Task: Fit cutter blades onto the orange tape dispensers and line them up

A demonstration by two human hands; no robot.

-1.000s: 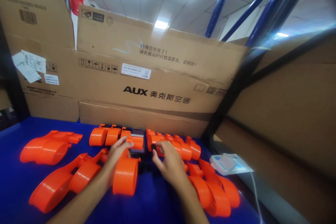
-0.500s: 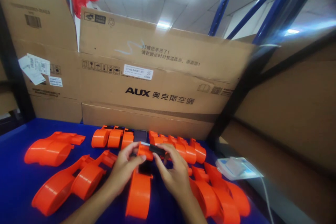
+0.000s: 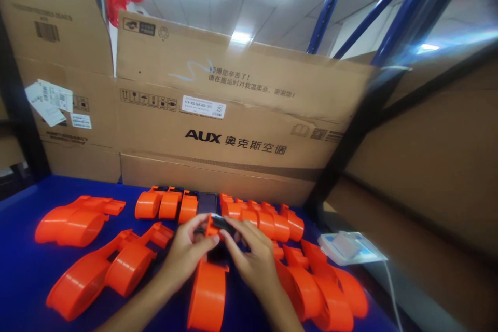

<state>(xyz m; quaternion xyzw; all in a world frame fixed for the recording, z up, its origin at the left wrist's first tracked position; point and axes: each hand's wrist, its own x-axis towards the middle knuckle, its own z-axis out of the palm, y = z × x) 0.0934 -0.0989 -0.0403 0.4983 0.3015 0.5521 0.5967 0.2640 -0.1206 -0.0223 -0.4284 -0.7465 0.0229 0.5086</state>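
Note:
Near the front middle of the table, my left hand (image 3: 187, 249) pinches a small orange plastic part (image 3: 212, 229) between thumb and fingers. My right hand (image 3: 254, 253) grips a short black block-like piece (image 3: 224, 224), pressed against that orange part's top. A light strip shows at the upper edge where they meet. Just below hangs or lies an orange ring-shaped plastic piece (image 3: 207, 295); whether it joins the part in my hands is hidden by a dark gap and my fingers.
Orange ring-shaped pieces lie at left (image 3: 70, 225), front left (image 3: 80, 282) and right (image 3: 334, 295). Several more line the back, around a dark flat device (image 3: 207, 203). A white device (image 3: 350, 248) with a cable sits right. A cardboard wall (image 3: 233, 166) closes the back.
The black piece has shifted left and now overlaps the orange part more. My right hand has come left with it, while my left hand stays almost in place.

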